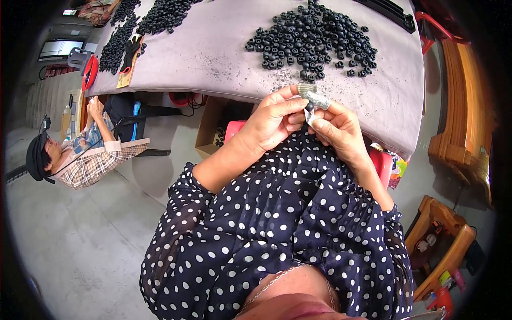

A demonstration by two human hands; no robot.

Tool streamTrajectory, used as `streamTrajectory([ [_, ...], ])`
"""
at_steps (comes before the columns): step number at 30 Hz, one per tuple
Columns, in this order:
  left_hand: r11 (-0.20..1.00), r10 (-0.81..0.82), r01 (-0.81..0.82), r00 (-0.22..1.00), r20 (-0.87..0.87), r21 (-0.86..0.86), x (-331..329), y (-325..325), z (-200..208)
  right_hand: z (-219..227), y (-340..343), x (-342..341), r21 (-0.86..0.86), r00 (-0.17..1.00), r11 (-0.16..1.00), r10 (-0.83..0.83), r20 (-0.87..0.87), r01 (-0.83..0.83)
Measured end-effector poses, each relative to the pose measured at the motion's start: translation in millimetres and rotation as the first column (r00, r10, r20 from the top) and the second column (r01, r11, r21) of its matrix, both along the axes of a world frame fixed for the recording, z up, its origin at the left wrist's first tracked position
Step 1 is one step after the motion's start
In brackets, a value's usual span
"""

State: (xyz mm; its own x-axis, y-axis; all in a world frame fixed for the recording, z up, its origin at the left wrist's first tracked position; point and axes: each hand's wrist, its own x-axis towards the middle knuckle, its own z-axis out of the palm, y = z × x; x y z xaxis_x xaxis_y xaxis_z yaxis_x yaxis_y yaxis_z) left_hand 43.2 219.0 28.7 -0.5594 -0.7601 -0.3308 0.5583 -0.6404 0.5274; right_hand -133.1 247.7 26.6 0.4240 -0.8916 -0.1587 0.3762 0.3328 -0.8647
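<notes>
As fingers (pixel 323 128) pinch it, the pale strip (pixel 310 117) points lengthwise toward the torso (pixel 277 213).

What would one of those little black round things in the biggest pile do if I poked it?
One piece from the big black pile would probably roll a bit, because its sides look rounded. It might wobble or stop soon, since many show an open, ring-like end. Being small, it's likely light, too.

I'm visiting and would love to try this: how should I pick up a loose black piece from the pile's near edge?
Probably pinch the black piece by opposite sides of its rounded outer wall, coming from above on the near side: the pile crowds behind it, while cloth lies in front.
</notes>
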Motion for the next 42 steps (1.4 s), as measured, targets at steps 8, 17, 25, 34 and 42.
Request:
streamTrajectory([
  [8, 1.000, 0.004, -0.004, 1.000, -0.003, 0.000, 2, 1, -2, 1, 1, 0, 0.015, 1.000, 1.000, -0.014, 0.005, 0.014],
  [17, 1.000, 0.006, -0.006, 1.000, -0.011, -0.006, 4, 2, 0, 3, 1, -1, 0.002, 0.999, 0.999, 0.032, -0.017, -0.032],
  [25, 1.000, -0.010, 0.010, 1.000, -0.009, 0.017, 5, 0, -1, -4, 0, -2, 0.028, 1.000, 0.999, 0.018, 0.023, -0.019],
  [34, 0.995, -0.006, 0.009, 1.000, -0.029, 0.098, 1, 2, -4, -18, -5, -1, 0.168, 0.984, 0.986, -0.051, 0.173, 0.021],
  [42, 0.999, -0.018, 0.017, 1.000, 0.015, 0.038, -5, 7, -4, -18, -4, -1, 0.114, 0.992, 0.989, -0.098, 0.076, 0.089],
])
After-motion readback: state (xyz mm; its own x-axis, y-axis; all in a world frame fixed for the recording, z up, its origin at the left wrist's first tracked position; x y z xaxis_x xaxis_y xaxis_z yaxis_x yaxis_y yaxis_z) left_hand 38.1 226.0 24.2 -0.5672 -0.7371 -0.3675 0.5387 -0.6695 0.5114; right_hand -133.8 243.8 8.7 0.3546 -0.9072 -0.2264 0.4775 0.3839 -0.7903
